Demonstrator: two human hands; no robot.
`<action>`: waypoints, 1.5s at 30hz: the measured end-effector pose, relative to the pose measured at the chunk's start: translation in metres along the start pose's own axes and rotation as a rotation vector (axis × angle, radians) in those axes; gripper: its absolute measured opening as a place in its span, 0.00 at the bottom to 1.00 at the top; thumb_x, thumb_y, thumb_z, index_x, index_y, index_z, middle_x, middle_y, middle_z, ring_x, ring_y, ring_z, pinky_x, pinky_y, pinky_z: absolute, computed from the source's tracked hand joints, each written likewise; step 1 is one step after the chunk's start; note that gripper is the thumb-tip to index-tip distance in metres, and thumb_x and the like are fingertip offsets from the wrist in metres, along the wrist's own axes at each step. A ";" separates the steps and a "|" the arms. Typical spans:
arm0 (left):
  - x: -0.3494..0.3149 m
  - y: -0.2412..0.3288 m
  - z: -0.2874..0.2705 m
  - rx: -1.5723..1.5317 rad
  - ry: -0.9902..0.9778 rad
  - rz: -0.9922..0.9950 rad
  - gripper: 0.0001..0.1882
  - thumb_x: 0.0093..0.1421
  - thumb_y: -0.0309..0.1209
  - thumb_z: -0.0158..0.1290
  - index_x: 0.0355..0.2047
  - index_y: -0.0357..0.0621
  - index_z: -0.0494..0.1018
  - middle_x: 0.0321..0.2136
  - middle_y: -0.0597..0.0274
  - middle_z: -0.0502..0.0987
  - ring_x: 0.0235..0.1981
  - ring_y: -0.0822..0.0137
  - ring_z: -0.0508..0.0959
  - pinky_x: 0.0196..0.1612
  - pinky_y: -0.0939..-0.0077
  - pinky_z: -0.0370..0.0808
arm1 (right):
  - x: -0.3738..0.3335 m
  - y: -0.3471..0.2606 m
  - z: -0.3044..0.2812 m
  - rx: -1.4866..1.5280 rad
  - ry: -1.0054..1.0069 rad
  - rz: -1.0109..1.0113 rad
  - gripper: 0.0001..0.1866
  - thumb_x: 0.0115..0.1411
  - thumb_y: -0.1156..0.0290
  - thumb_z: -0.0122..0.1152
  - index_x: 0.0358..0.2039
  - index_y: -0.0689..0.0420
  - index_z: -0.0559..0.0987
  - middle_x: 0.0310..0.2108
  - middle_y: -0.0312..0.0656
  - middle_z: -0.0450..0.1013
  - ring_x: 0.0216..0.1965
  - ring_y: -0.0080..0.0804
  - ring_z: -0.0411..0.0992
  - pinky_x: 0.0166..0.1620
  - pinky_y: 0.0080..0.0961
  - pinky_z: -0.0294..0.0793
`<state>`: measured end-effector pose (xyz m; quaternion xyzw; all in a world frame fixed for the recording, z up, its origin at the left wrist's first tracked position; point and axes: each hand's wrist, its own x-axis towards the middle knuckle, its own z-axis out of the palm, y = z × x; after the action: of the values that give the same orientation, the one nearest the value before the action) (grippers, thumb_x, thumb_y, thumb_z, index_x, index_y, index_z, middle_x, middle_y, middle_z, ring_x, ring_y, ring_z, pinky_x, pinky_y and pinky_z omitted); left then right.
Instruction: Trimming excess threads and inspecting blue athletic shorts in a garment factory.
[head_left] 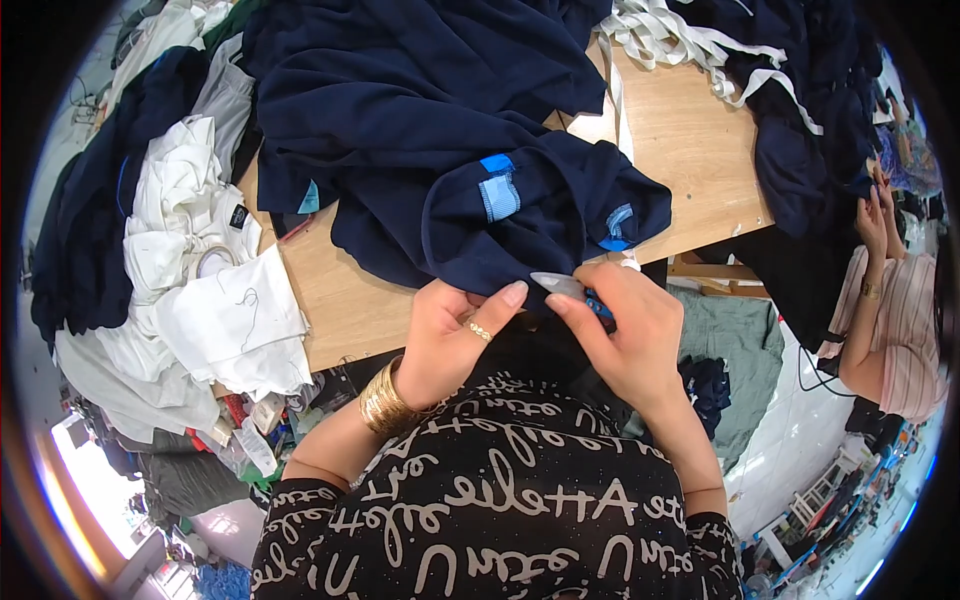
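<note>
A navy garment [440, 130] with light blue tabs lies heaped on the wooden table [690, 150]. My left hand [450, 335], with a ring and gold bangles at the wrist, pinches the garment's near edge at the table's front. My right hand [620, 330] holds a small thread snipper [570, 287] with silver blades and a blue handle, its tip pointing left at the pinched fabric. The two hands almost touch.
White garments [200, 260] are piled at the table's left, with more navy cloth behind. White fabric strips [680, 40] lie at the far right of the table. Another person [890, 320] in a striped top sits to the right. Clutter covers the floor below.
</note>
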<state>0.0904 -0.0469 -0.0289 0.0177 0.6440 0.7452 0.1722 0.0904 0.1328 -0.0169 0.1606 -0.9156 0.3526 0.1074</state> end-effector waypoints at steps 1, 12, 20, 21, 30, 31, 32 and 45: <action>0.001 -0.002 -0.001 -0.064 0.009 0.018 0.08 0.59 0.26 0.49 0.38 0.35 0.70 0.33 0.66 0.74 0.34 0.79 0.72 0.39 0.84 0.68 | 0.002 0.001 -0.001 0.126 0.026 0.112 0.14 0.48 0.63 0.65 0.27 0.58 0.72 0.19 0.40 0.68 0.19 0.30 0.67 0.23 0.21 0.66; 0.005 -0.017 -0.017 -0.713 0.083 -0.196 0.27 0.59 0.39 0.37 0.57 0.38 0.53 0.55 0.50 0.61 0.54 0.54 0.65 0.55 0.51 0.59 | -0.003 0.041 0.025 0.728 -0.033 0.782 0.09 0.53 0.69 0.61 0.29 0.63 0.77 0.21 0.31 0.71 0.25 0.13 0.65 0.31 0.11 0.63; 0.004 -0.023 -0.023 -0.773 0.020 -0.211 0.28 0.58 0.38 0.36 0.57 0.37 0.52 0.54 0.50 0.63 0.54 0.55 0.66 0.55 0.54 0.60 | -0.004 0.016 0.038 0.674 0.109 0.486 0.10 0.47 0.77 0.65 0.30 0.61 0.75 0.24 0.32 0.68 0.22 0.13 0.63 0.25 0.12 0.62; 0.003 -0.026 -0.024 -0.792 -0.002 -0.203 0.27 0.58 0.37 0.37 0.56 0.36 0.53 0.53 0.51 0.64 0.53 0.57 0.67 0.55 0.54 0.61 | -0.003 0.013 0.038 0.598 0.120 0.383 0.10 0.46 0.77 0.65 0.30 0.61 0.75 0.23 0.33 0.68 0.21 0.15 0.63 0.25 0.13 0.62; -0.004 -0.031 -0.020 -0.515 0.030 -0.130 0.28 0.56 0.32 0.44 0.56 0.35 0.53 0.56 0.54 0.60 0.56 0.61 0.62 0.59 0.64 0.56 | 0.002 0.010 0.030 1.071 -0.043 0.770 0.04 0.51 0.76 0.60 0.25 0.60 0.73 0.19 0.27 0.65 0.18 0.10 0.57 0.20 0.10 0.53; -0.004 -0.032 -0.019 -0.516 0.029 -0.130 0.28 0.56 0.32 0.44 0.56 0.35 0.53 0.56 0.54 0.60 0.56 0.61 0.62 0.59 0.64 0.56 | 0.001 0.014 0.026 1.186 -0.062 0.805 0.04 0.51 0.76 0.60 0.25 0.60 0.73 0.18 0.27 0.64 0.16 0.09 0.55 0.19 0.10 0.50; -0.005 -0.034 -0.017 -0.492 0.050 -0.119 0.27 0.57 0.31 0.45 0.56 0.34 0.54 0.55 0.56 0.61 0.55 0.63 0.63 0.59 0.66 0.55 | 0.000 0.018 0.022 1.300 -0.078 0.839 0.05 0.51 0.76 0.60 0.25 0.60 0.72 0.17 0.27 0.63 0.14 0.08 0.53 0.17 0.11 0.47; 0.004 -0.020 -0.062 0.362 -0.447 -0.508 0.17 0.60 0.35 0.48 0.44 0.36 0.67 0.28 0.60 0.75 0.33 0.75 0.74 0.38 0.82 0.71 | -0.035 0.116 -0.051 -0.340 0.089 0.600 0.08 0.52 0.74 0.54 0.32 0.63 0.72 0.27 0.50 0.69 0.30 0.53 0.68 0.33 0.39 0.67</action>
<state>0.0758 -0.1026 -0.0596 0.0499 0.6956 0.5309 0.4815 0.0837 0.2567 -0.0611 -0.1517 -0.9621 0.2174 0.0640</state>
